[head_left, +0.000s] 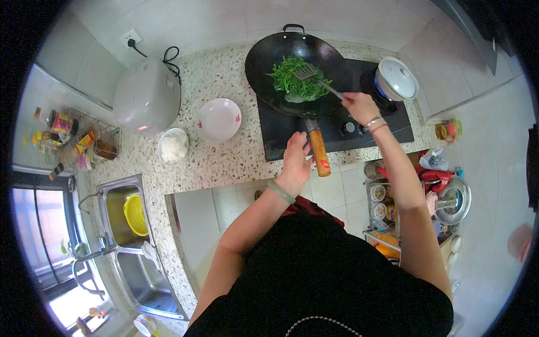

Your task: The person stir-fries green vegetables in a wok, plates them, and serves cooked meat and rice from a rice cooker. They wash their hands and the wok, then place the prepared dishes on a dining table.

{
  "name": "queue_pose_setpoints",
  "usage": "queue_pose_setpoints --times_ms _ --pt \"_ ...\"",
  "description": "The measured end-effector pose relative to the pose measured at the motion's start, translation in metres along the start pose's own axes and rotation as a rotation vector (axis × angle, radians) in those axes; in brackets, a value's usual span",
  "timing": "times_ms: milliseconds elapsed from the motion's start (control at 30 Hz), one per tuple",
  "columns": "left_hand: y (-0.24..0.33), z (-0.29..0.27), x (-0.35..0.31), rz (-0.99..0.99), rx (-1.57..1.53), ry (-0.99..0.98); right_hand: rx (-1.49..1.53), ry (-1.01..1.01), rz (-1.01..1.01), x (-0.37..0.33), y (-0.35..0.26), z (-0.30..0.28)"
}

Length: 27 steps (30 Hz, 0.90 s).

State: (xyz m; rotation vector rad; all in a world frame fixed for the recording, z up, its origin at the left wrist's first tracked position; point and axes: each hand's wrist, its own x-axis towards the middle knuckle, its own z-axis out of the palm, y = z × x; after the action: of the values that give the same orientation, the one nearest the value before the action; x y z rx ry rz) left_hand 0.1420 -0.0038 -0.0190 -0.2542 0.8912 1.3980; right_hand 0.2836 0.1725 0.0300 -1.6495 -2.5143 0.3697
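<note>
A black wok (328,53) stands on the black cooktop (281,137), with chopped leafy greens (292,81) heaped in its middle. My right hand (361,106) is closed round the handle of a slotted metal spatula (306,72), whose head rests among the greens. The wok's wooden handle (319,149) points back toward me. Just left of that handle is my left hand (296,158), fingers stretched out and holding nothing. Whether it touches the handle I cannot tell.
A white lidded pot (396,78) sits over a blue flame at right. On the speckled counter (210,163) are a white plate (219,120), a bowl of white food (173,147) and a pale rice cooker (145,95). The sink (118,210) holds a yellow basket (135,215).
</note>
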Motion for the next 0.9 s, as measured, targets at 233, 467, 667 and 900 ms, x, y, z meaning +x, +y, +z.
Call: queue_pose_setpoints --times_ms 233,467,667,900 --pt "0.004 -0.008 0.001 0.017 -0.003 0.01 -0.037 -0.092 -0.082 -0.029 -0.018 -0.036" --pt "0.006 -0.009 -0.002 -0.011 -0.005 0.014 -0.241 -0.08 -0.12 -0.057 -0.019 -0.114" --pt "0.0 -0.003 0.002 -0.01 0.007 0.004 0.213 -0.442 -0.094 -0.016 -0.028 -0.081" --pt "0.006 -0.001 -0.002 -0.033 -0.013 0.005 0.706 -0.393 0.236 0.007 -0.013 -0.067"
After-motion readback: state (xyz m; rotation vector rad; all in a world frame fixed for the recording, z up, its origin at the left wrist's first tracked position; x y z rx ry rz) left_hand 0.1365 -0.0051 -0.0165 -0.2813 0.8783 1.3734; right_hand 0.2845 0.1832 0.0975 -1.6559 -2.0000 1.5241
